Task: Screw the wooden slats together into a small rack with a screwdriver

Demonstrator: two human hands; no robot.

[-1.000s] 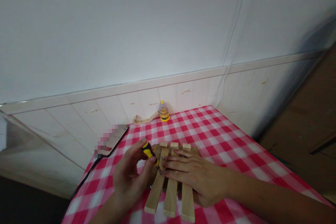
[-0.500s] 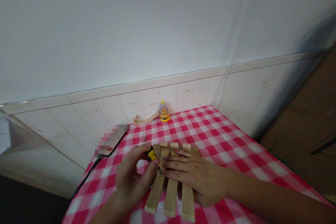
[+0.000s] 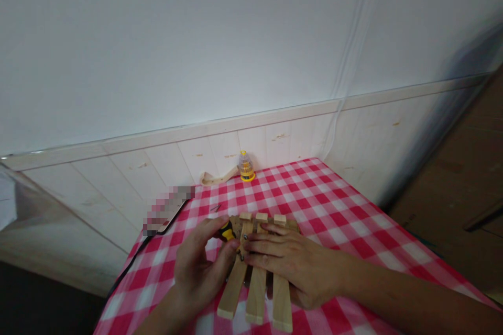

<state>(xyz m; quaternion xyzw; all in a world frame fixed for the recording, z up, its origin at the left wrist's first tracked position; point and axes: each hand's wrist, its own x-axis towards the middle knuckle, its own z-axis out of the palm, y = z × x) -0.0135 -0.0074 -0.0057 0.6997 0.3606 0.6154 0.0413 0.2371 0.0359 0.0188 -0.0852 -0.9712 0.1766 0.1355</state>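
Three pale wooden slats [image 3: 256,296] lie side by side over a brown board [image 3: 292,224] on a table, low and near the middle of the view, directly before the person. Take the slats as the center of a clock. Their long ends fan slightly toward six o'clock; three short, block-like wooden pieces [image 3: 262,216] line the board's edge at twelve. Two small metal fittings [image 3: 245,236] show at the slat on the nine o'clock side.

The left hand [image 3: 202,261], at nine o'clock, has its thumb and fingers closed around a yellow-and-black tool handle [image 3: 228,232] above that same slat; the tool's tip is hidden. The right hand [image 3: 288,259] comes in from three o'clock and lies flat across the slats, fingers extended toward nine. The hands are separate but near each other, fingertips just beside the left thumb.

Farther out, a few thin dark pieces [image 3: 216,208] lie on the cloth at eleven o'clock. A phone-like device [image 3: 175,214], partly pixelated, rests at ten, with a black cable [image 3: 131,267] running from its near end. Toward twelve, a clear and yellow container [image 3: 247,168] stands upright near the wall, beside a curved wooden piece [image 3: 215,180]. Red-and-white checked cloth [image 3: 334,209] covers the table. Beyond rises a white wall [image 3: 204,52], paneled below.
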